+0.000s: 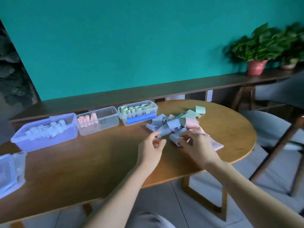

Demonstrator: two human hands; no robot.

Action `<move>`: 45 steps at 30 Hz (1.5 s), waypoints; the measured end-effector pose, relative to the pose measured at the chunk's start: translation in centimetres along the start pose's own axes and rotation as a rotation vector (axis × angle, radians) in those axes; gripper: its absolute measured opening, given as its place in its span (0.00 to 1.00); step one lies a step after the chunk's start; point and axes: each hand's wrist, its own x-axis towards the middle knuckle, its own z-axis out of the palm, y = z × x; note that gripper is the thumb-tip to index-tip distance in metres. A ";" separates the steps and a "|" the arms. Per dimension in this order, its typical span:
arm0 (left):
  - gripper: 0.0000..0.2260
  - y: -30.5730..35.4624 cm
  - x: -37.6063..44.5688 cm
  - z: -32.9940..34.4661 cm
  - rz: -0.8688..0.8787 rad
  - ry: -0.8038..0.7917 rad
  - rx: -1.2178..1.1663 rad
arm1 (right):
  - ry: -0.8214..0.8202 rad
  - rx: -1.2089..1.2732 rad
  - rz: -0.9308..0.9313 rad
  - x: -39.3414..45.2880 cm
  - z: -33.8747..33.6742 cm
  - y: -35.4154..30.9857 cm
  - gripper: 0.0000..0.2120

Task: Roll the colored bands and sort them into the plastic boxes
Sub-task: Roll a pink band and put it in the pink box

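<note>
A loose pile of blue, pink and green bands [177, 124] lies on the round end of the wooden table [98, 162]. My right hand [195, 145] pinches a partly rolled blue band [175, 139] at the pile's near edge. My left hand [152, 147] hovers just left of it, fingers loosely curled, holding nothing. Three plastic boxes stand in a row at the far edge: a blue-tinted box [47, 140] with pale blue rolls, a clear box [105, 125] with pink rolls, and a clear box [148, 120] with green rolls.
Another plastic container or lid [11, 171] sits at the table's left edge. Chairs [271, 129] stand to the right of the table. A dark shelf along the teal wall carries potted plants [258, 50] at the far right.
</note>
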 end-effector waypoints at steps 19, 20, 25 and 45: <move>0.04 5.6 0.3 4.9 0.099 -0.014 -0.002 | 0.122 0.280 0.128 0.1 -3.7 3.2 0.08; 0.04 6.0 0.3 4.3 0.079 -0.012 -0.063 | 0.133 0.345 0.114 0.2 -4.0 2.5 0.07; 0.04 7.3 0.2 0.5 0.102 0.125 -0.184 | 0.085 0.593 0.016 1.1 -5.5 -2.3 0.12; 0.10 8.3 -4.6 -20.5 0.019 -0.035 -0.231 | -0.696 0.737 -0.161 3.0 -4.0 -15.7 0.17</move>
